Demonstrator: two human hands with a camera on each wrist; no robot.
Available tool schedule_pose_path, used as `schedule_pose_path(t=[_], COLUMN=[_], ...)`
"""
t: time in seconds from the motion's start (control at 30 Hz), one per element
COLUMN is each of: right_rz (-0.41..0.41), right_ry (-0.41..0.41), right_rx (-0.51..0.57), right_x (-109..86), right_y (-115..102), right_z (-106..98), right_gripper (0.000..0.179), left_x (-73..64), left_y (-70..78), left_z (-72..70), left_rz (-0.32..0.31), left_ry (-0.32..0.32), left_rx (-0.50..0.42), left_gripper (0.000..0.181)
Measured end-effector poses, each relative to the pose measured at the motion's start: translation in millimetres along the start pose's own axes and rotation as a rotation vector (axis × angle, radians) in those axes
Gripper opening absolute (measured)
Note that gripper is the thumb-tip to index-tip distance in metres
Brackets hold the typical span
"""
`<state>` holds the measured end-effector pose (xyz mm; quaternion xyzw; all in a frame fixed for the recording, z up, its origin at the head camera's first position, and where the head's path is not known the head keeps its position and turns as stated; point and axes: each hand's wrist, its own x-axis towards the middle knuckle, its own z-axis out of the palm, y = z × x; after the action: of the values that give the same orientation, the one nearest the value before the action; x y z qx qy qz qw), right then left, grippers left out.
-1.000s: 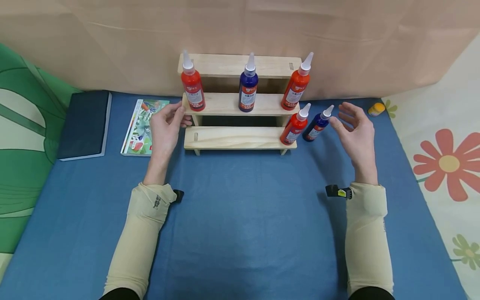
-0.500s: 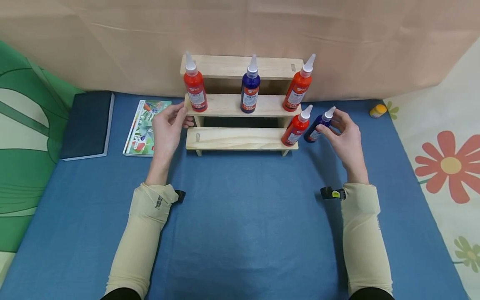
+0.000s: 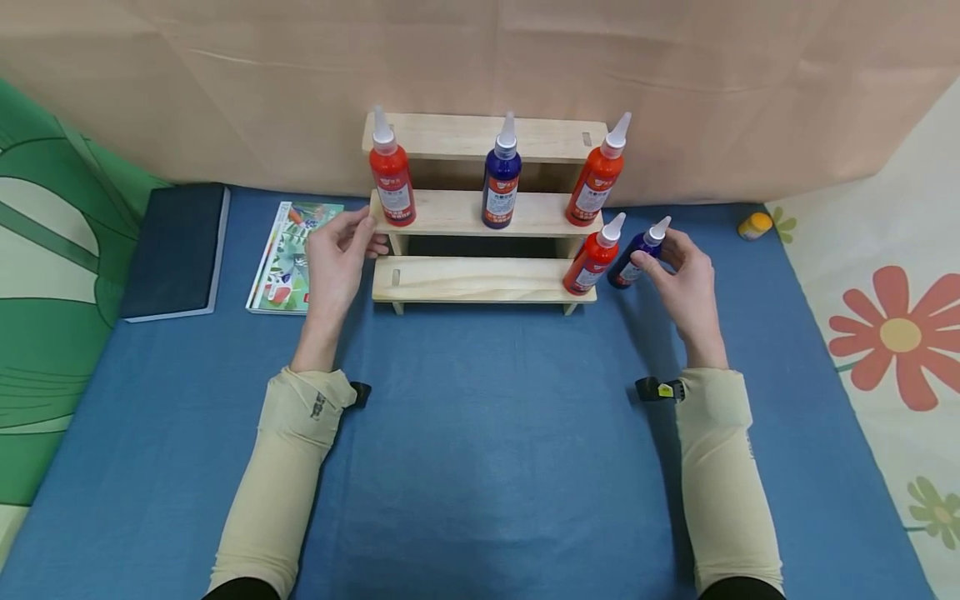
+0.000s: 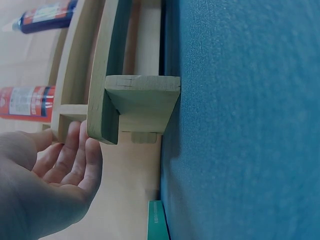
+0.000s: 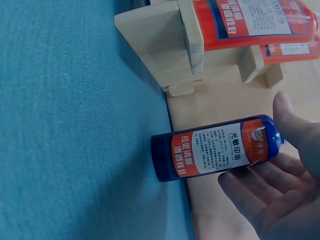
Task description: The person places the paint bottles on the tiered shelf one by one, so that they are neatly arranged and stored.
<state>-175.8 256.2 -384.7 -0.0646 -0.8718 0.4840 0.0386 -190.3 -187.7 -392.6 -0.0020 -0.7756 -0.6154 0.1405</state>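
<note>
A tiered wooden rack (image 3: 480, 279) stands at the back of the blue table. My left hand (image 3: 339, 254) grips the left end of its middle step, thumb and fingers at the edge in the left wrist view. To the rack's right, a dark blue ink bottle (image 5: 215, 148) with a white pointed cap stands upright on the cloth. My right hand (image 3: 684, 279) holds this bottle near its shoulder, thumb and fingers on either side. A red ink bottle (image 3: 590, 265) is on the lowest step. The middle step carries a red bottle (image 3: 394, 190), a blue bottle (image 3: 501, 190) and another red bottle (image 3: 593, 190).
Left of the rack lie a colourful booklet (image 3: 281, 258) and a dark hardcover book (image 3: 176, 252). A small yellow-capped container (image 3: 754, 225) sits near the back right edge. Beige cloth (image 3: 480, 58) hangs behind the rack.
My right hand has moved left from beside the blue ink bottle and taken hold of it; the bottle stands in the same place. My left hand stays on the rack.
</note>
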Motion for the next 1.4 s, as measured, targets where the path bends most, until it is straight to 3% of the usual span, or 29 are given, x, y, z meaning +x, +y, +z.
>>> schedule_pose_path(t=[0.83, 1.4], right_rz=[0.035, 0.036], right_ry=[0.109, 0.159], right_rx=[-0.005, -0.004], right_x=[0.1, -8.9], right_y=[2, -11], right_z=[-2, -13], right_gripper=[0.058, 0.054], left_x=[0.4, 0.8], left_y=[0.3, 1.0], left_z=[0.4, 0.2], left_rz=[-0.01, -0.01], left_ry=[-0.003, -0.005], left_rx=[0.011, 0.019], left_gripper=[0.039, 0.039])
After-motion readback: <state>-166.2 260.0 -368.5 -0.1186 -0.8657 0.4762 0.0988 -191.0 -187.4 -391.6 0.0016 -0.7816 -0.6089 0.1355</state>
